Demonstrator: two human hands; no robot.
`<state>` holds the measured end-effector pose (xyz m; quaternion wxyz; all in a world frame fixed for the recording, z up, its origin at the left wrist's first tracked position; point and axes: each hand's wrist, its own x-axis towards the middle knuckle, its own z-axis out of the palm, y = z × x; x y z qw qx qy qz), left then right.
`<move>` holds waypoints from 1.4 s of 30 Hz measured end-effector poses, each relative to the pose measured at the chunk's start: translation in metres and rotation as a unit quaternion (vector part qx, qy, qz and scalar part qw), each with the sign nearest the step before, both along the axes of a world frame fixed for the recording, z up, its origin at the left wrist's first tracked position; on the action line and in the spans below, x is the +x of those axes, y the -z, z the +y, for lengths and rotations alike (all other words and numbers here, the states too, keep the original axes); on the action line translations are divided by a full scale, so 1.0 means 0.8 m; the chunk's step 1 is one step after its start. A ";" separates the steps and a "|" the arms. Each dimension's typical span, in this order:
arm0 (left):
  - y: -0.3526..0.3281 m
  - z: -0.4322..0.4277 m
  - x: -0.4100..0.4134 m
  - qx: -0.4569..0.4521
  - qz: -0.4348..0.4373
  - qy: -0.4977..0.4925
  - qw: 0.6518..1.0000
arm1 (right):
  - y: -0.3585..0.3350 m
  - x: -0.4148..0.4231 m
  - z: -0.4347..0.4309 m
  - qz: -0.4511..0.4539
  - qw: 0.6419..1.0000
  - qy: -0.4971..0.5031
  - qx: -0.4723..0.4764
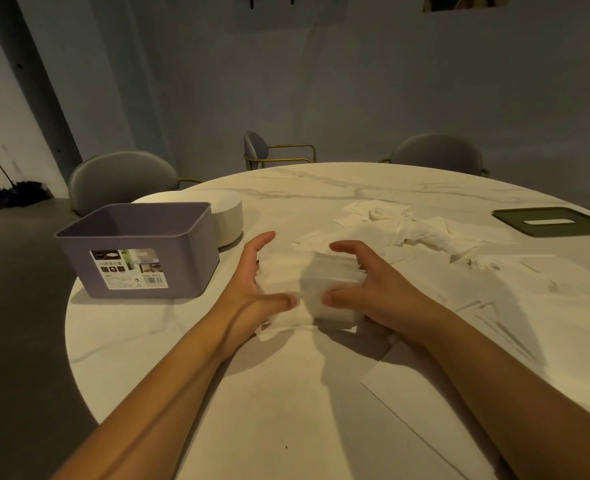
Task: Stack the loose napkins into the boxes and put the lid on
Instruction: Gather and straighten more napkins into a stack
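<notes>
Right grip curls round the blurred napkin stack, left grip seemingly pressing flat; open box lies left, nearest it.

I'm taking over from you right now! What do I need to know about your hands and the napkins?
Hands: left hand presses the side of the napkin stack; right hand grips it, mid-table.
Things: grey box stands open at the left, no napkins showing inside. The green lid lies far right. The loose napkins lie behind the stack.
Done: one stack gathered.
To do: box it, gather the rest, put the lid on.
</notes>
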<state>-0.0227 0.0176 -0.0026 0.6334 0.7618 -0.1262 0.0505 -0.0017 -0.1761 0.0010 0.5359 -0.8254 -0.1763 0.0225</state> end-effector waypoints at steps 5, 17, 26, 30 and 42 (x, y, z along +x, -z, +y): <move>0.000 0.001 0.002 0.021 0.035 -0.018 0.999 | 0.000 -0.002 -0.001 0.001 1.000 -0.003 -0.001; 0.003 0.003 0.006 0.046 0.024 -0.021 0.998 | 0.001 0.000 -0.001 0.015 1.000 -0.007 0.014; 0.006 0.003 0.008 0.041 0.022 0.002 0.999 | -0.004 -0.009 0.004 0.003 0.999 0.041 0.019; 0.000 -0.016 0.004 -0.106 0.072 0.015 0.992 | -0.011 -0.008 0.004 0.045 0.980 0.112 0.161; -0.027 -0.010 -0.004 -0.200 0.199 0.114 0.953 | -0.043 -0.009 0.024 0.074 0.956 0.165 0.232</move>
